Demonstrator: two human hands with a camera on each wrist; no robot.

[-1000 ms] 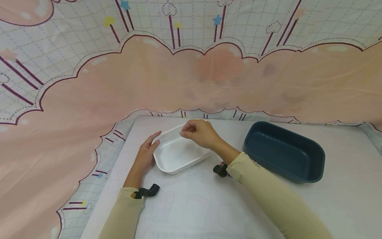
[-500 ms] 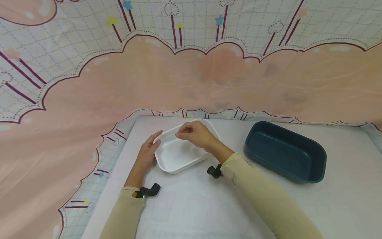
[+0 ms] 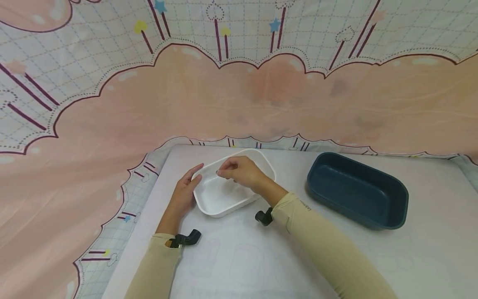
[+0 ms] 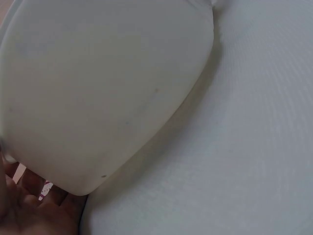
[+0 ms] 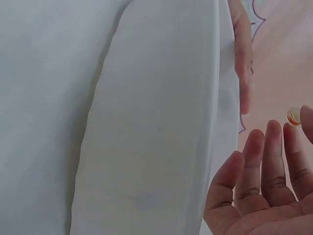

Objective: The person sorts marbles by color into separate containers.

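Note:
A white rectangular tray (image 3: 224, 199) with rounded corners sits on the table. My left hand (image 3: 183, 192) grips its left end, thumb over the rim and fingers along the outside; part of that hand (image 4: 36, 208) shows below the tray in the left wrist view. Over the tray's interior is my right hand (image 3: 243, 172). Between thumb and index fingertip it pinches a clear glass marble (image 5: 293, 116) with an orange and yellow swirl. The other fingers (image 5: 272, 161) of the right hand are spread and slightly bent. Part of the tray's floor is hidden behind this hand.
To the right stands a dark blue rectangular basin (image 3: 358, 187), deeper than the tray. Both share a white-covered table (image 3: 239, 257). A patterned pink and white cloth (image 3: 224, 99) hangs behind. Black wrist cameras (image 3: 188, 237) jut from both sleeves.
The right hand has moved left and slightly down over the tray, still pinching the marble. The left hand and tray stay practically in place.

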